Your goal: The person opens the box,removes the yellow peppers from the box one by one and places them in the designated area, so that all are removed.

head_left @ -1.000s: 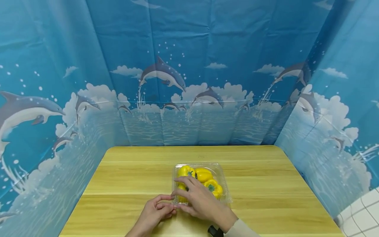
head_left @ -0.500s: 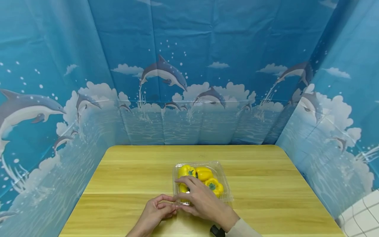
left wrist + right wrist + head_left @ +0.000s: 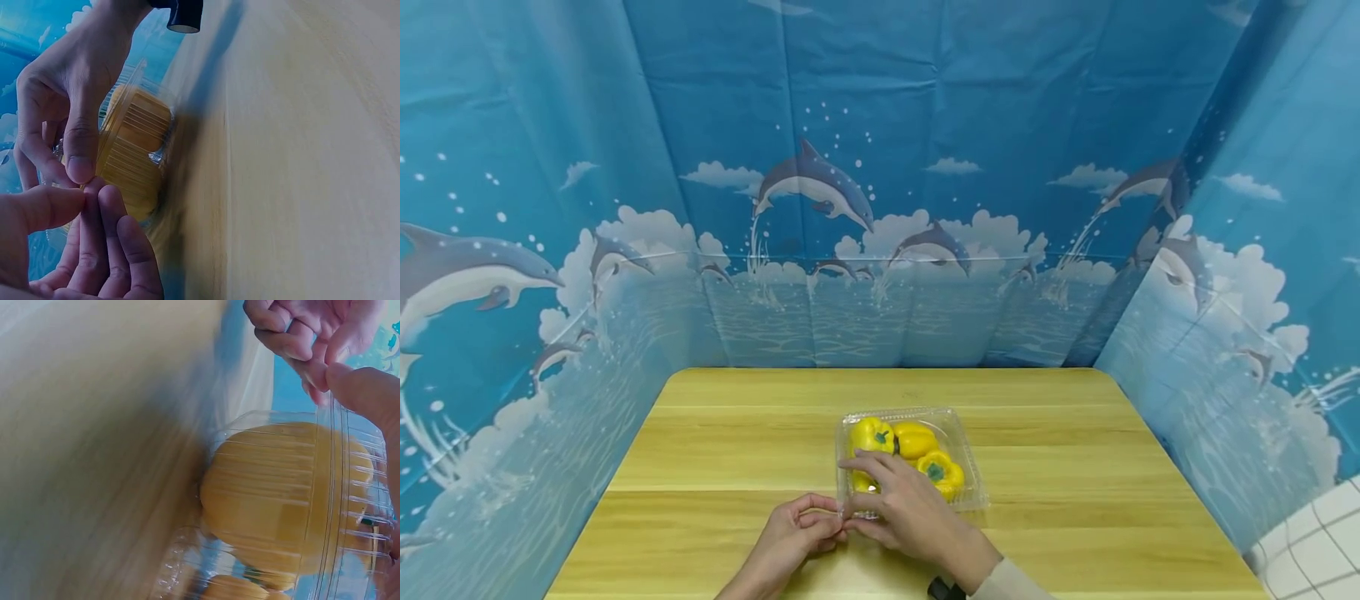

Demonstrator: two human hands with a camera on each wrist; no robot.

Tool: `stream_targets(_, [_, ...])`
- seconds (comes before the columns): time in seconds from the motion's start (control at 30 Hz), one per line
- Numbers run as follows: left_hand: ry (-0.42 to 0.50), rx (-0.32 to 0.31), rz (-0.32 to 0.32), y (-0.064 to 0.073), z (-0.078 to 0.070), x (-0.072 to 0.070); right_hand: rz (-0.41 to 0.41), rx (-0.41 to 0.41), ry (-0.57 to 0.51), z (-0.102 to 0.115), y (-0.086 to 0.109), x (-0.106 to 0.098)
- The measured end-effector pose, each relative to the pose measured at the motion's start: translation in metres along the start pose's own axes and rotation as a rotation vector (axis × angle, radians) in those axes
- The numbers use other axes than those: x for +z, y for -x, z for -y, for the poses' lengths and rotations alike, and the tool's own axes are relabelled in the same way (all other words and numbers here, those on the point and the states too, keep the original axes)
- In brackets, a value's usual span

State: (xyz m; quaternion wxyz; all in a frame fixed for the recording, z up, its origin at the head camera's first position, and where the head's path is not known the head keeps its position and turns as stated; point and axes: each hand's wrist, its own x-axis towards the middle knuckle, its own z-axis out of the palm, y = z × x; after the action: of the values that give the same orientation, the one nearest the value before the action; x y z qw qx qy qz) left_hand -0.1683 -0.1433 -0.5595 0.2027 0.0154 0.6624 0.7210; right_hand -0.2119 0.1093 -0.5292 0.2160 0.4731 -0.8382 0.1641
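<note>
A clear plastic clamshell container [image 3: 961, 437] stands closed on the wooden table [image 3: 715, 458], holding several yellow bell peppers [image 3: 942, 475] with green stems. At its near left corner my left hand [image 3: 793, 537] pinches the rim between thumb and fingertips. My right hand [image 3: 917, 512] reaches over the lid and pinches the same corner, its other fingers spread above the peppers. Seen from the right wrist, the thumb [image 3: 359, 387] lies on the ridged rim [image 3: 331, 487], against the left fingertips. Part of the peppers is hidden under the right hand.
Blue curtains [image 3: 865, 317] printed with dolphins hang behind the table and along both sides. White tiles [image 3: 1315, 542] show at the lower right. A black device [image 3: 945, 588] is beside the right wrist.
Both hands stay at the container's near left corner, with only slight finger movement. The head view has shifted a little.
</note>
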Motion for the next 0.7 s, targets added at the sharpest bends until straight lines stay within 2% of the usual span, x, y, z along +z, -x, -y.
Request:
stream_targets(0.27, [-0.055, 0.017, -0.021, -0.001, 0.000, -0.001, -0.085, -0.021, -0.034, 0.001, 0.001, 0.006])
stream_targets(0.47, [-0.047, 0.018, -0.046, -0.001, 0.000, 0.002, -0.164, -0.097, 0.019, 0.001, 0.000, 0.010])
stream_targets(0.7, [-0.017, 0.015, -0.096, -0.003, 0.001, 0.004, -0.192, -0.153, 0.025, 0.003, 0.000, 0.013])
